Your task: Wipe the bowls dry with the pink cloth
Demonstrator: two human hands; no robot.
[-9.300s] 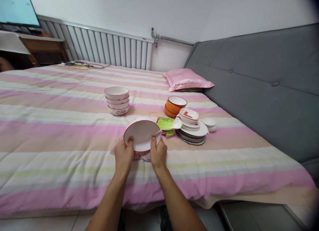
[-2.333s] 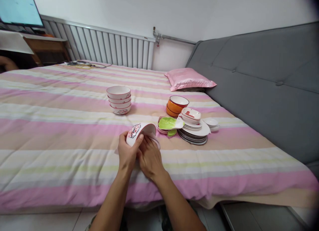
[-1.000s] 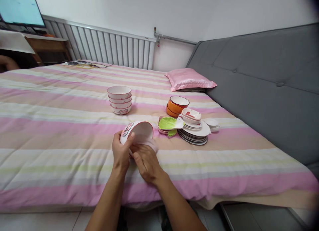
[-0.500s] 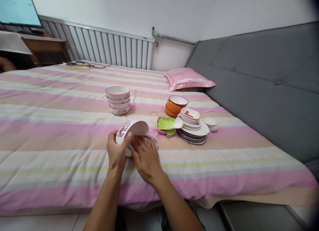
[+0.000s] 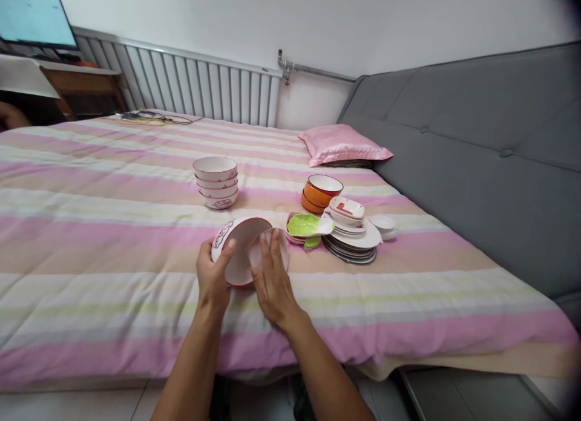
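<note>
A white bowl (image 5: 240,261) with a red rim and a flower pattern on its outside is tilted so that its inside faces right. My left hand (image 5: 213,276) is closed on its left side, thumb over the rim. A pale pink cloth (image 5: 281,247) lies under the fingers of my right hand (image 5: 275,285), which holds it at the bowl's right edge. Behind the bowl stands a stack of similar white bowls (image 5: 216,185). To the right, a green leaf-shaped dish (image 5: 304,225) lies on pink ones.
Orange bowls (image 5: 315,196) and a pile of plates (image 5: 370,234) topped by small dishes (image 5: 347,207) stand to the right on the striped bedspread (image 5: 113,251). Farther back are a pink pillow (image 5: 342,143), cables (image 5: 158,117) and a grey headboard (image 5: 467,130). Part of a person's arm (image 5: 13,115) shows far left.
My right hand has moved slightly right and up with the cloth, from inside the bowl toward its right edge. The bowl has turned a little, showing more of its inside.
</note>
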